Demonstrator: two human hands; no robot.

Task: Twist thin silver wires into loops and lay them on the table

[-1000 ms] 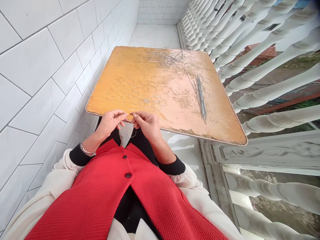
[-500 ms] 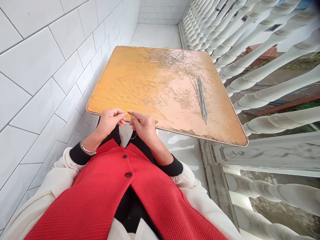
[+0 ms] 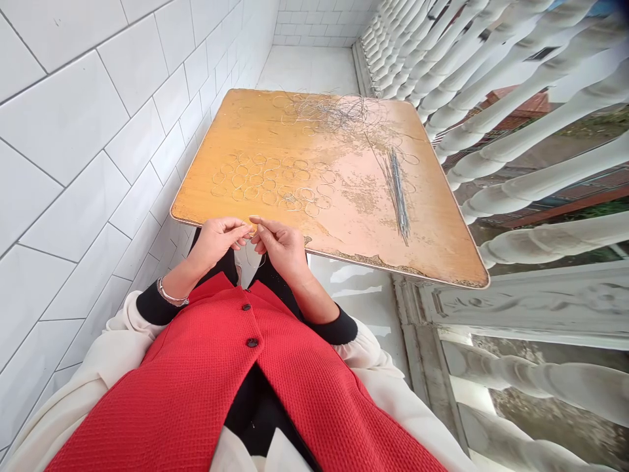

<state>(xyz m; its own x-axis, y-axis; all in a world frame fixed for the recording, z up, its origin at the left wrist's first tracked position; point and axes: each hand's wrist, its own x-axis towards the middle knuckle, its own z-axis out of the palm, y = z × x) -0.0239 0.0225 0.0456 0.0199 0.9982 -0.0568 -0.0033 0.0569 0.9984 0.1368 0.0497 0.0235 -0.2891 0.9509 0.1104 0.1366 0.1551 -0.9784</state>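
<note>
Just off the table's near edge, my left hand (image 3: 219, 240) and my right hand (image 3: 282, 248) meet with their fingertips pinched together. Between them is a thin wire (image 3: 263, 263), part of which hangs below the fingers in a loose curve. Both hands are closed on it; the exact spot where the fingers grip is too small to make out. Beyond the hands, many small wire rings (image 3: 252, 193) lie spread on the table (image 3: 206, 190). A little heap of tiny wire bits (image 3: 289, 198) sits among them.
At the table's far side lies a tangled heap of thin wire (image 3: 339, 113). A bundle of straight grey wires (image 3: 399, 196) rests on the right. White tiles cover the wall (image 3: 63, 111) on the left; a white balustrade (image 3: 531, 151) runs along the right.
My fingertips have come slightly closer together, and the right index finger has lifted a little. The hanging part of the wire has shifted left. Things on the table lie as before.
</note>
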